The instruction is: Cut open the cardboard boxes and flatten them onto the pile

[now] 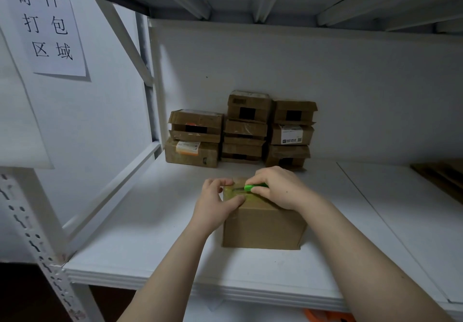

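While stacked boxes (pixel 240 131) wait at twelve o'clock, a brown cardboard box (pixel 263 229) (left hand (pixel 215 201) gripping) is slit with the right hand's (pixel 278 188) clenched green knife (pixel 258 186).

White metal rack: shelf board (pixel 150 234) w/ white back panel (pixel 325 83), ribbed upper shelf (pixel 288 0) overhead, slotted upright (pixel 32 234) front-left. Paper sign (pixel 47 25) w/ Chinese chars on left wall (pixel 105 121). Dark floor (pixel 22 294) below. Light dim.
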